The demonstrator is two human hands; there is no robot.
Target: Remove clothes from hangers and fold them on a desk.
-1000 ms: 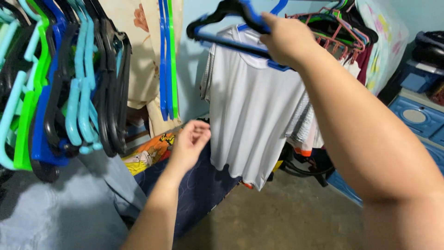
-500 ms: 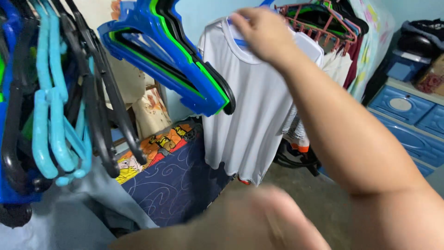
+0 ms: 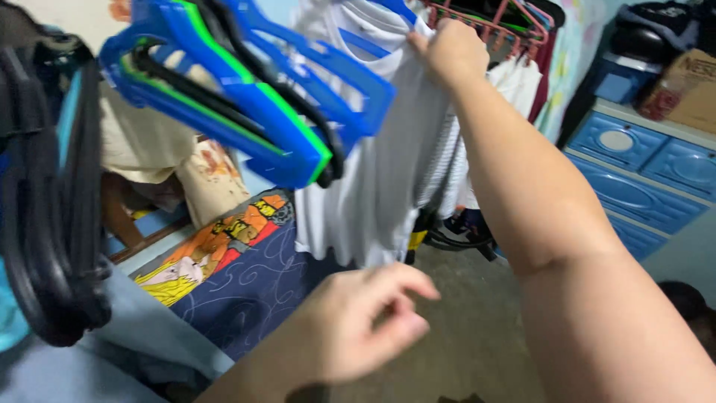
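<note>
Cramped and cluttered, the room has a bare concrete floor [image 3: 477, 328] at 6 o'clock and pale blue walls behind hanging laundry. At 9 o'clock, a dark bunch of black hangers [image 3: 52, 246] dangles at the left edge, with pale blue denim [image 3: 112, 351] spread below it at 7 o'clock. Just right of that lies a navy bedsheet with a bright orange and yellow cartoon panel [image 3: 224, 254].

Toward 11 o'clock, a stack of blue, green and black hangers [image 3: 246, 119] juts out tilted across the upper left, in front of a cream cloth [image 3: 149, 149]. No hand shows on this stack, and what supports it is out of view.

At 6 o'clock the left hand [image 3: 362, 328] hovers loosely curled, fingers bent toward the thumb, grasping nothing, apart from the clothes.

Above it, at 12 o'clock, a white T-shirt [image 3: 373, 179] hangs on a blue hanger [image 3: 373, 30]. The right hand [image 3: 447, 52] is clenched on the shirt's shoulder at the hanger's right end, its forearm running down to 4 o'clock.

Right of the hand, at 1 o'clock, more clothes hang on pink and red hangers [image 3: 507, 30]. At 3 o'clock stands a blue plastic drawer cabinet [image 3: 641, 179], with a brown cardboard box [image 3: 686, 89] on top at 2 o'clock.
</note>
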